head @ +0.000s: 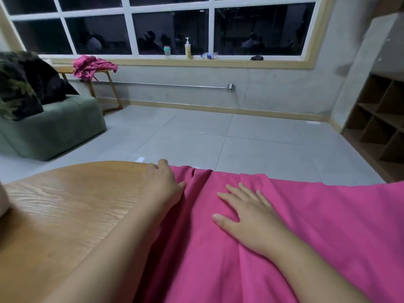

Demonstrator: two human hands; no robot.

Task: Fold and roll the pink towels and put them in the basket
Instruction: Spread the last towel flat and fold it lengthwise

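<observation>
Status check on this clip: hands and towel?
Left hand at pink towel edge, right hand flat on it. Towel spread, unfolded. Basket not visible.

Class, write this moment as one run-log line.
stage: smoothing | left hand: at towel edge | right hand: flat on towel | table: wooden | basket: unseen

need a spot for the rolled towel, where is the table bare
Bare wood on the table left of the left hand, out to its round edge. The right side is covered by the pink towel under the right hand.

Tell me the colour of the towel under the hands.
Pink, a plain magenta shade, no pattern: towel, seen in the head view.
</observation>
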